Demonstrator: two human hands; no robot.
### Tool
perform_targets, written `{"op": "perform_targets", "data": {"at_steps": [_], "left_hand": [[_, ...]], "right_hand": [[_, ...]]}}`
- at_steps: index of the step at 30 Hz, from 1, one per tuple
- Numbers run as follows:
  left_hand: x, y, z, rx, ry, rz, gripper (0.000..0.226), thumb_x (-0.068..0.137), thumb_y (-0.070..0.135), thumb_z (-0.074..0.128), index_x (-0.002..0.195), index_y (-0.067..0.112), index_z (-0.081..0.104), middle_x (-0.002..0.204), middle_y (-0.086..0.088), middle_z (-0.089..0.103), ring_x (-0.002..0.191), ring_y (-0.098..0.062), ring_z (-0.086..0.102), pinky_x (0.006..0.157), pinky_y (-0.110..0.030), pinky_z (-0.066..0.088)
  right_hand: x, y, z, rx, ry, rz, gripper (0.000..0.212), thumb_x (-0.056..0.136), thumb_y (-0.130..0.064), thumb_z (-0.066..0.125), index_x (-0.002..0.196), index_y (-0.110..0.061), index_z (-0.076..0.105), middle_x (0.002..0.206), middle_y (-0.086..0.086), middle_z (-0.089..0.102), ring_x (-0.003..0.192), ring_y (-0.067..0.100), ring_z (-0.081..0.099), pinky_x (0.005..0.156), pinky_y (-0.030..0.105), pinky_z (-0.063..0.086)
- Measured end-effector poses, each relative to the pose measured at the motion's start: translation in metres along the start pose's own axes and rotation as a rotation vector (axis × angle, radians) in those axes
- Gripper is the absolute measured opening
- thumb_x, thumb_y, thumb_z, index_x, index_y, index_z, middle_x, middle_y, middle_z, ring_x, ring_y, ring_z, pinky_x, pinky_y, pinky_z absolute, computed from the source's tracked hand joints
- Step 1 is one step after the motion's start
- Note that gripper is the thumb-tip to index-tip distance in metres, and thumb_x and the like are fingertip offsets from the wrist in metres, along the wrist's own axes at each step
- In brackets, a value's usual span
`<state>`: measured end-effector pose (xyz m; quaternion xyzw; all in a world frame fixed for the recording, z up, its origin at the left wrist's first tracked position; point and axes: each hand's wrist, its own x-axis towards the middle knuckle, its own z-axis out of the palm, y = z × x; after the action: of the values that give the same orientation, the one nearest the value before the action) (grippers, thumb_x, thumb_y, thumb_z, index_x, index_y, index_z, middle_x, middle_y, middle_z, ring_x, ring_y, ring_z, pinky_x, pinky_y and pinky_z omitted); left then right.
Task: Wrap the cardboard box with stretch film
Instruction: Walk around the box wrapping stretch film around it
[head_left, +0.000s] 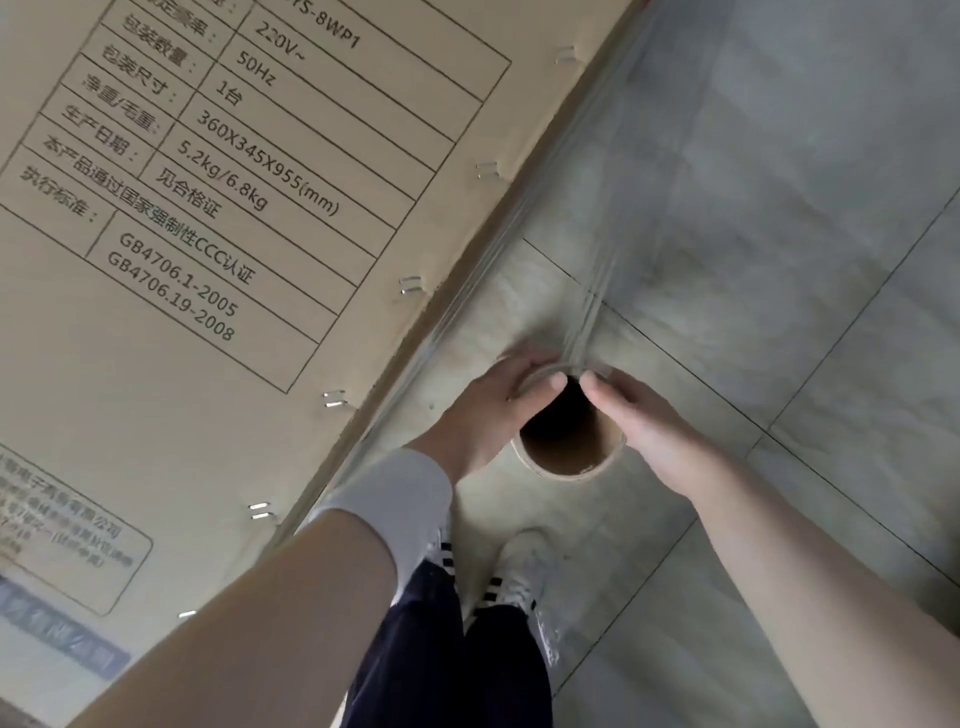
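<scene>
Between the two hands, the stretch film roll (569, 470) is seen almost end-on, its open cardboard core facing the camera, so its long axis runs away from the viewer toward the floor (810, 270). The left hand (488, 410) curls round the side of the roll nearer the box, thumb laid on the rim; the right hand (644, 426) wraps the opposite side the same way, thumb tips nearly meeting above the hole; both grip, neither is spread.

Beyond the fingertips the film (608, 208) leaves the roll bunched into a rope, then widens into a translucent sheet; it runs beside the cardboard box (208, 270), which fills the space left of the left hand, its stapled edge (410, 287) passing diagonally by the left wrist. Whether that printed face is the top or a side, I cannot tell.

To do this step well, I judge: keep the roll's axis square to the film's run; brake the core evenly with both thumbs; let the band spread flat, since a tilted roll would likely rope it further.
</scene>
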<state>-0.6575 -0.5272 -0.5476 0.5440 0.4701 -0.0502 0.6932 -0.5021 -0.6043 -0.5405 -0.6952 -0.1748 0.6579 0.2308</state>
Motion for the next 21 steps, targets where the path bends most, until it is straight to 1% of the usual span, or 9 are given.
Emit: {"op": "perform_targets", "data": {"at_steps": [3,5,6,8,9,11,14,17,21], "left_hand": [[-0.012,-0.008,0.011,-0.058,0.156,0.005,0.042,0.087,0.055,0.041,0.123,0.036,0.052,0.117,0.009,0.059,0.111,-0.009,0.052,0.09,-0.018,0.038],[-0.03,-0.015,0.024,-0.14,0.288,-0.001,0.033,0.095,0.044,0.042,0.124,0.031,0.052,0.113,0.007,0.06,0.111,-0.012,0.053,0.093,-0.024,0.04],[-0.041,-0.018,0.031,-0.188,0.367,-0.002,0.029,0.098,0.038,0.039,0.123,0.03,0.051,0.111,0.009,0.06,0.111,-0.011,0.052,0.093,-0.023,0.039],[-0.065,-0.02,0.044,-0.255,0.501,-0.012,0.029,0.099,0.036,0.033,0.124,0.031,0.047,0.11,0.016,0.057,0.109,-0.005,0.051,0.09,-0.016,0.037],[-0.074,-0.021,0.049,-0.265,0.558,-0.019,0.034,0.098,0.039,0.031,0.126,0.029,0.046,0.113,0.015,0.056,0.11,-0.003,0.05,0.089,-0.011,0.036],[-0.087,-0.025,0.057,-0.303,0.639,-0.053,0.044,0.095,0.043,0.028,0.133,0.025,0.042,0.126,0.008,0.054,0.118,-0.004,0.047,0.095,-0.012,0.035],[-0.088,-0.036,0.061,-0.396,0.621,-0.151,0.043,0.097,0.044,0.027,0.135,0.026,0.038,0.135,0.002,0.049,0.126,-0.011,0.044,0.106,-0.029,0.034],[-0.078,-0.046,0.041,-0.366,0.545,-0.221,0.042,0.097,0.044,0.032,0.128,0.017,0.039,0.13,-0.005,0.05,0.118,-0.016,0.048,0.096,-0.027,0.035],[-0.061,-0.038,-0.001,-0.097,0.392,-0.144,0.043,0.092,0.049,0.043,0.127,0.025,0.04,0.125,0.008,0.044,0.119,-0.012,0.043,0.094,-0.025,0.029]], "right_hand": [[-0.019,0.022,0.03,0.236,0.189,0.008,0.058,0.078,-0.071,0.04,0.119,-0.032,0.054,0.13,-0.008,0.057,0.117,0.005,0.052,0.097,0.036,0.044],[-0.03,0.028,0.05,0.248,0.234,0.0,0.062,0.078,-0.074,0.04,0.117,-0.029,0.055,0.13,-0.004,0.058,0.115,0.01,0.053,0.093,0.038,0.047],[-0.033,0.027,0.055,0.197,0.235,-0.021,0.061,0.077,-0.076,0.043,0.114,-0.031,0.058,0.123,-0.007,0.061,0.112,0.007,0.055,0.093,0.035,0.046],[-0.038,0.015,0.056,0.117,0.198,-0.061,0.042,0.084,-0.065,0.043,0.104,-0.033,0.061,0.105,-0.016,0.064,0.1,0.0,0.057,0.086,0.025,0.043],[-0.039,0.01,0.055,0.081,0.143,-0.075,0.033,0.092,-0.055,0.043,0.104,-0.03,0.061,0.103,-0.015,0.064,0.098,0.0,0.056,0.084,0.021,0.042],[-0.036,0.004,0.052,0.003,0.035,-0.06,0.034,0.095,-0.047,0.04,0.112,-0.025,0.059,0.106,-0.015,0.06,0.102,0.002,0.054,0.088,0.019,0.038],[-0.025,0.004,0.055,-0.08,-0.03,-0.021,0.032,0.093,-0.048,0.042,0.115,-0.028,0.055,0.103,-0.02,0.056,0.106,-0.001,0.048,0.089,0.017,0.032],[-0.009,0.008,0.063,-0.119,0.003,0.001,0.043,0.087,-0.06,0.046,0.11,-0.026,0.058,0.11,-0.01,0.062,0.109,0.008,0.055,0.09,0.023,0.037],[-0.008,0.012,0.07,-0.067,0.019,-0.016,0.077,0.063,-0.083,0.049,0.113,-0.026,0.06,0.113,-0.009,0.066,0.11,0.008,0.059,0.102,0.032,0.041]]}}
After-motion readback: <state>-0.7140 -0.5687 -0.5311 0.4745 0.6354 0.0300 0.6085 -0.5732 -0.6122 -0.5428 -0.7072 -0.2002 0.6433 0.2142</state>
